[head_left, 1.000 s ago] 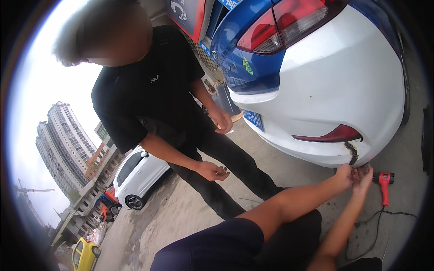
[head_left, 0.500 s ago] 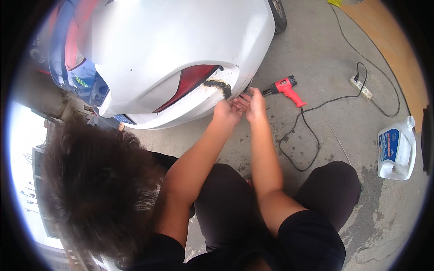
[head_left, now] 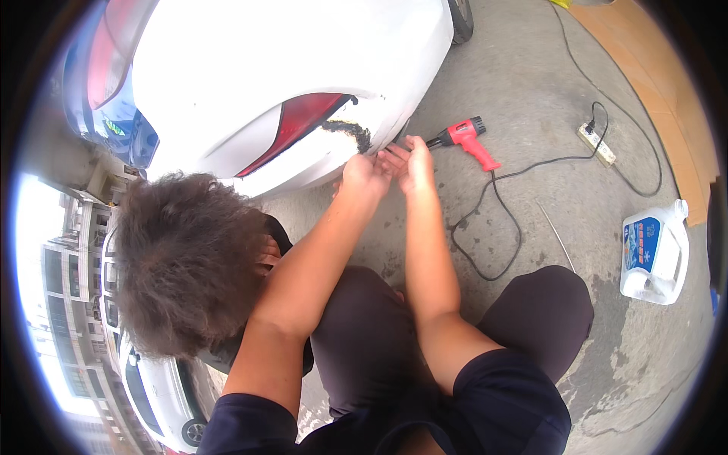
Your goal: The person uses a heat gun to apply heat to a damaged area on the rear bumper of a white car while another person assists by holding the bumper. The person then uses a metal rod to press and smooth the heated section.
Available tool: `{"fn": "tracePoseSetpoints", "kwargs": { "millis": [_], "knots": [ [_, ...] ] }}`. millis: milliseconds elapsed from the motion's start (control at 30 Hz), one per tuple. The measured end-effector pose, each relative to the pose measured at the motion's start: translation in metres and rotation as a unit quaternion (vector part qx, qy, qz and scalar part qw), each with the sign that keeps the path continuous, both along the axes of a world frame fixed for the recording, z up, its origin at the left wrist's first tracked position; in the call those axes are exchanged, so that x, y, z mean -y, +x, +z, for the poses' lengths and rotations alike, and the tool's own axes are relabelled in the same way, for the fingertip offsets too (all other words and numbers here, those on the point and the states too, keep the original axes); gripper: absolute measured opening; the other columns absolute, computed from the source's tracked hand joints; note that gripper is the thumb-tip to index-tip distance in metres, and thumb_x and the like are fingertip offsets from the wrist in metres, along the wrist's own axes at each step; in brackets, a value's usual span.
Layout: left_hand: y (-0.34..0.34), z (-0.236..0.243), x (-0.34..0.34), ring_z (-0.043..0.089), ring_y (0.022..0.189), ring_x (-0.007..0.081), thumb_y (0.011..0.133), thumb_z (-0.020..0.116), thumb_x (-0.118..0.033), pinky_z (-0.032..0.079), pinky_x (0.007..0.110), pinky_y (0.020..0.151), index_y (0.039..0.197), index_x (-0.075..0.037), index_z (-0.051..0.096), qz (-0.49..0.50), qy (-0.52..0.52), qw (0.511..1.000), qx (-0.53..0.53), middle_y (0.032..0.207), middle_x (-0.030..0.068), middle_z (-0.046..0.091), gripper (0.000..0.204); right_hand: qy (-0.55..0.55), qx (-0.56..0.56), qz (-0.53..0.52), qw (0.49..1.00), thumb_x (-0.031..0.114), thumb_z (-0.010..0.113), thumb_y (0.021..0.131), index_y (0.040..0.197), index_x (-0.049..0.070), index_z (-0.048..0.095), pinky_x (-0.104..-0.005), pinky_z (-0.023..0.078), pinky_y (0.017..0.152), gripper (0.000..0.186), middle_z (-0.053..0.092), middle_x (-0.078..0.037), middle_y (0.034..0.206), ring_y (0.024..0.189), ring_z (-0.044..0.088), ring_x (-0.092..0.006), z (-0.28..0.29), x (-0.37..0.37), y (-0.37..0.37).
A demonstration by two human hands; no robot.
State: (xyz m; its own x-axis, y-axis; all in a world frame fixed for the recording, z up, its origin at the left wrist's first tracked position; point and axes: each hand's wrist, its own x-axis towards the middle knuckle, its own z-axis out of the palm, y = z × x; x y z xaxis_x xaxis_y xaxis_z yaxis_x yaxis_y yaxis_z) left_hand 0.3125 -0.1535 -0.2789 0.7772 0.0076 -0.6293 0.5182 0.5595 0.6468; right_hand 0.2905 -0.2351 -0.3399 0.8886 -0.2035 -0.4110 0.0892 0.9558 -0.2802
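At the lower rear corner of the white car bumper (head_left: pixel 277 178) is a dark, rough damaged patch (head_left: pixel 356 133), near a red reflector (head_left: pixel 299 121). Just under that patch my left hand (head_left: pixel 362 174) has its fingers curled at the bumper's edge; whatever they grip is hidden. My right hand (head_left: pixel 409 163) is beside it, palm turned up, fingers stretched and slightly apart toward the left hand and the edge. A red heat gun (head_left: pixel 474 144) with a black nozzle lies on the concrete just right of my hands, its cord trailing down.
A co-worker's head (head_left: pixel 186 265) is low at my left, with a hand (head_left: pixel 265 254) behind my left forearm. A power strip (head_left: pixel 597 145), a plastic jug (head_left: pixel 652 254) and a cardboard sheet (head_left: pixel 648 64) are on the right. A white car (head_left: pixel 155 394) stands at lower left.
The view has swung down onto my arms. The co-worker, who stood at the left a second ago, is now bent low beside me. My hands remain at the bumper's lower edge.
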Motion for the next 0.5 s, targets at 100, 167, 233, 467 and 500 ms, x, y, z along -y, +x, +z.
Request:
{"fn": "tracePoseSetpoints", "kwargs": {
  "millis": [100, 167, 233, 467, 500],
  "knots": [
    [0.001, -0.002, 0.000, 0.053, 0.077, 0.0112, 0.097, 0.032, 0.000, 0.042, 0.025, 0.065, 0.113, 0.004, 0.047, 0.001, -0.002, 1.000, -0.002, 0.101, 0.0085, 0.056, 0.024, 0.018, -0.007, 0.004, 1.000, 0.031, 0.050, 0.095, 0.149, -0.003, 0.017, -0.0417, 0.053, 0.065, 0.072, 0.051, -0.034, 0.128, 0.096, 0.065, -0.0387, 0.002, 0.001, 0.001],
    [-0.001, 0.000, 0.000, 0.055, 0.076, 0.0119, 0.096, 0.031, 0.001, 0.042, 0.026, 0.064, 0.114, 0.005, 0.046, 0.012, 0.011, 1.000, 0.002, 0.101, 0.0090, 0.056, 0.024, 0.007, -0.003, -0.003, 1.000, 0.030, 0.049, 0.095, 0.147, -0.006, 0.020, -0.0442, 0.055, 0.076, 0.069, 0.051, -0.033, 0.128, 0.100, 0.064, -0.0397, 0.002, 0.000, 0.002],
    [-0.005, 0.007, 0.004, 0.056, 0.077, 0.0129, 0.095, 0.032, 0.002, 0.042, 0.027, 0.064, 0.116, 0.004, 0.045, 0.010, 0.018, 1.000, 0.001, 0.100, 0.0094, 0.056, 0.024, -0.001, -0.007, -0.010, 1.000, 0.028, 0.048, 0.096, 0.144, -0.010, 0.023, -0.0467, 0.057, 0.086, 0.066, 0.051, -0.033, 0.128, 0.105, 0.064, -0.0406, -0.003, 0.000, 0.003],
    [-0.010, 0.013, 0.010, 0.063, 0.071, 0.0214, 0.084, 0.036, 0.017, 0.042, 0.034, 0.062, 0.115, -0.007, 0.042, 0.082, 0.000, 0.997, -0.014, 0.099, 0.0164, 0.058, 0.040, -0.216, -0.035, -0.037, 0.975, 0.027, 0.048, 0.098, 0.132, -0.005, 0.043, -0.0417, 0.060, 0.069, 0.046, 0.068, -0.026, 0.103, 0.086, 0.071, -0.0343, -0.005, 0.094, 0.013],
    [-0.012, 0.012, 0.006, 0.064, 0.072, 0.0236, 0.081, 0.036, 0.017, 0.042, 0.036, 0.060, 0.114, -0.010, 0.040, 0.097, -0.011, 0.995, -0.016, 0.097, 0.0155, 0.057, 0.042, -0.203, -0.047, -0.099, 0.973, 0.025, 0.044, 0.100, 0.127, -0.007, 0.044, -0.0407, 0.060, 0.070, 0.041, 0.068, -0.026, 0.102, 0.083, 0.071, -0.0333, 0.012, 0.130, 0.018]
  ]
}}
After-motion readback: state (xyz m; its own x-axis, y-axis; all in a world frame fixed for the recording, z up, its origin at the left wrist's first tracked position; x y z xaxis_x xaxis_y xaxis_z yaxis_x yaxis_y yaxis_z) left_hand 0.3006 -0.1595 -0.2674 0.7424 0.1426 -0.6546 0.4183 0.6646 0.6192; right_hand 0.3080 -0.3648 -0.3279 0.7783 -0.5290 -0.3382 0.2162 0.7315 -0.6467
